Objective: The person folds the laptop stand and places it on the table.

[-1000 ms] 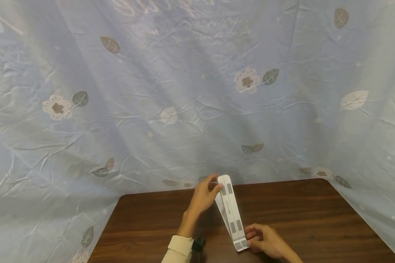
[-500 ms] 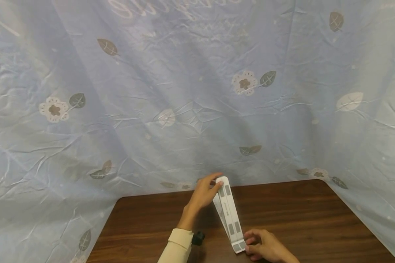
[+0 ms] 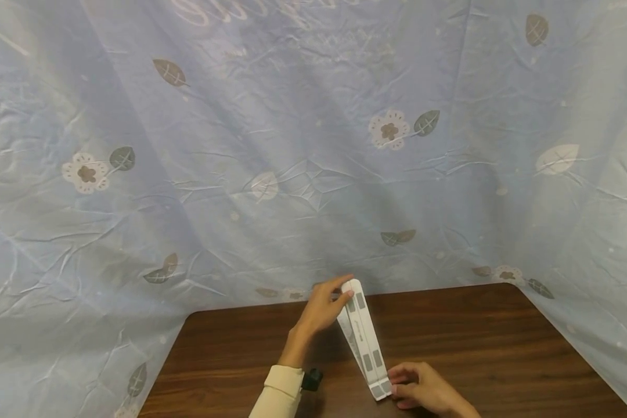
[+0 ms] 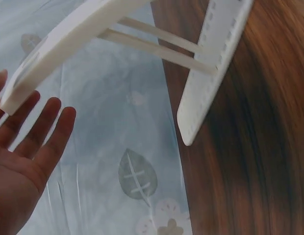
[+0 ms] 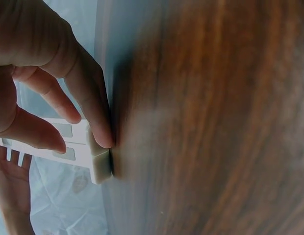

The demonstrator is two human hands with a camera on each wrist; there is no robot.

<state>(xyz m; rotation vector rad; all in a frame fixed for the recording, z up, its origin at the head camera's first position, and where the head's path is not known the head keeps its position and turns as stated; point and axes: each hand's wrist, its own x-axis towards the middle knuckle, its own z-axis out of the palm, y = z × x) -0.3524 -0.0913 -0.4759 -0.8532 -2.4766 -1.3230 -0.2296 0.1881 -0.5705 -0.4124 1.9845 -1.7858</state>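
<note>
A white folding laptop stand [image 3: 364, 334] with grey rubber pads stands tilted on the brown table, its far end raised. Two thin struts [image 4: 157, 46] join its upper bar to a lower rail [image 4: 206, 83] with a row of notches. My left hand [image 3: 321, 305] pinches the raised far end, thumb in front and fingers behind. In the left wrist view those fingers [image 4: 51, 125] extend past the bar's tip. At the near, lower end, my right hand [image 3: 423, 386] holds the stand's corner between thumb and fingers. The right wrist view shows an index fingertip [image 5: 104, 137] against the end lip.
The dark wood table [image 3: 501, 342] extends to both sides of the stand. A pale blue cloth [image 3: 313, 145] printed with leaves and flowers hangs behind the table's far edge. A small black object [image 3: 312, 379] sits at the left wrist, beside a cream sleeve [image 3: 279, 389].
Both hands keep their places on the stand, which stays tilted at nearly the same angle. The head view has shifted slightly.
</note>
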